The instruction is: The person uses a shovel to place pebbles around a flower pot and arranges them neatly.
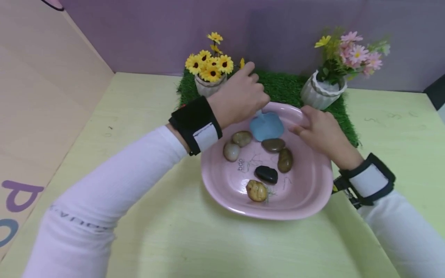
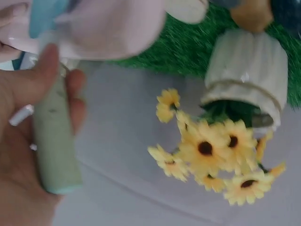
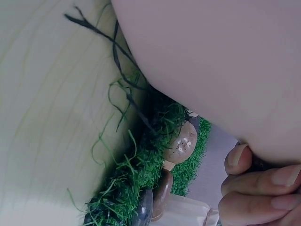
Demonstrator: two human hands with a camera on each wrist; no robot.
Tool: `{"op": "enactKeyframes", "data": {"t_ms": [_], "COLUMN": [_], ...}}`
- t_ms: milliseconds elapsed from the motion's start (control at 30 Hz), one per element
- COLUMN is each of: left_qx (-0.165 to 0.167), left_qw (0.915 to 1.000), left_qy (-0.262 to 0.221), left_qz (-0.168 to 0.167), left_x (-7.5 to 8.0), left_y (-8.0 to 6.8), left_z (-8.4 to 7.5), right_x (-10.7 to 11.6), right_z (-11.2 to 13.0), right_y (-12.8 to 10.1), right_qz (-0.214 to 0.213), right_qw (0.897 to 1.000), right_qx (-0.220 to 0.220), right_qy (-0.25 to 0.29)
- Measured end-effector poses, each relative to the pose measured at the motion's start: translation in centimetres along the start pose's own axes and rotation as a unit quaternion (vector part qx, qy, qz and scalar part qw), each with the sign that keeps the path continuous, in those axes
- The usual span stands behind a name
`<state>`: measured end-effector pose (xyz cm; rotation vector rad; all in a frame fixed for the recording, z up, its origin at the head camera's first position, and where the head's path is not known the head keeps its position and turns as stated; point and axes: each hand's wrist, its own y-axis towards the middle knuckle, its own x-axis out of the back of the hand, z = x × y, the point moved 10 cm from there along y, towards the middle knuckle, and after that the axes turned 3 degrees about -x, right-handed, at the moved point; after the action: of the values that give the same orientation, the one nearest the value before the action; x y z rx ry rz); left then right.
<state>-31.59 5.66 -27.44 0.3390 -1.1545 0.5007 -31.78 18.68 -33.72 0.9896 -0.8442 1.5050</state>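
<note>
**Two hands at the far rim of the pink dish**

Two hands meet at the far side of the pink dish point(image 1: 222, 185), and you are working with both. Your left hand point(image 1: 240, 96) is curled round the pale green handle point(image 2: 54, 136) of a small scoop; the left wrist view shows thumb and fingers wrapped about that handle. The scoop's blue blade point(image 1: 267, 125) lies inside the dish, at its far edge, just right of your left hand. Your right hand point(image 1: 321, 133) grips the far right rim of the dish, with fingers curled over the edge; the right wrist view shows the fingertips point(image 3: 282, 176) bent against the dish's underside.

Six stones sit in the dish. Just near of the blade lies a brown stone point(image 1: 273, 144), with an olive stone point(image 1: 285, 160) touching it on the near right. To the left of the blade, a tan stone point(image 1: 242, 138) and a whitish stone point(image 1: 231, 151) lie side by side. Nearer to you rest a black stone point(image 1: 266, 173) and a mottled yellow stone point(image 1: 257, 190), close together.

The dish stands on the pale yellow table point(image 1: 139, 96), with its far edge over a green grass mat point(image 1: 278, 87). On the mat, a white pot of yellow flowers point(image 1: 210, 67) stands just behind your left hand, and a white pot of pink flowers point(image 1: 323, 90) stands at the far right.
</note>
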Motion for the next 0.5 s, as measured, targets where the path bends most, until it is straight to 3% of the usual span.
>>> {"op": "enactKeyframes", "data": {"t_ms": [133, 300, 500], "left_qx": [0.02, 0.025, 0.055], "left_qw": [0.9987, 0.9969, 0.9878], "left_qy": [-0.02, -0.033, -0.096], "left_qz": [0.042, 0.067, 0.109], "left_x": [-0.67, -0.82, -1.17], "left_y": [-0.04, 0.12, -0.7], "left_z": [0.21, 0.31, 0.38], "right_x": [-0.12, -0.05, -0.01], "right_z": [0.06, -0.02, -0.04], "right_y": [0.06, 0.0, -0.05], "right_qz": [0.005, 0.006, 0.008], "right_qw": [1.0, 1.0, 1.0], "right_qx": [-0.001, -0.005, -0.005], "right_qy": [0.002, 0.002, -0.001]}}
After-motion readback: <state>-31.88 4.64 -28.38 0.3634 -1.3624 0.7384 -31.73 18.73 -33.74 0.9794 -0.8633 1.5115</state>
